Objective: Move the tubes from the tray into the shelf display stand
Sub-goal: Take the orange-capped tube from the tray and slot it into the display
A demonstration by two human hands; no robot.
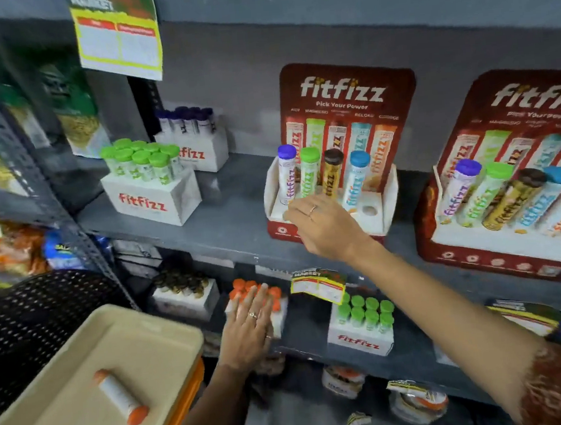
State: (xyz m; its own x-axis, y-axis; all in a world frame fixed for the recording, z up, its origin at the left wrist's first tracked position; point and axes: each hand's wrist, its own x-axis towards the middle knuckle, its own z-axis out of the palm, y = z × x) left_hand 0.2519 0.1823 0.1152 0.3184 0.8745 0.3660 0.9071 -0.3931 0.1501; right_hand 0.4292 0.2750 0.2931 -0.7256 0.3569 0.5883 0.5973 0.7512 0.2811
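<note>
A beige tray [166,321] sits at the lower left with one white tube with orange caps [120,397] lying in it. On the middle shelf stands a red Fitfizz display stand [386,185] holding a purple-capped tube [287,174], a green-capped tube [310,173], a brown-capped tube [332,174] and a blue-capped tube [354,179]; the round hole [369,210] at its right is empty. My right hand [325,225] reaches over the stand's front left, fingers loosely curled, nothing seen in them. My left hand [249,328] lies flat, fingers spread, on a box of orange-capped tubes [275,293] on the lower shelf.
A second, full display stand [501,242] stands to the right. White Fitfizz boxes hold green-capped tubes [149,177] and purple-capped tubes [193,135] at the left, and more green-capped tubes [362,327] below. A black mesh basket [35,318] sits behind the tray.
</note>
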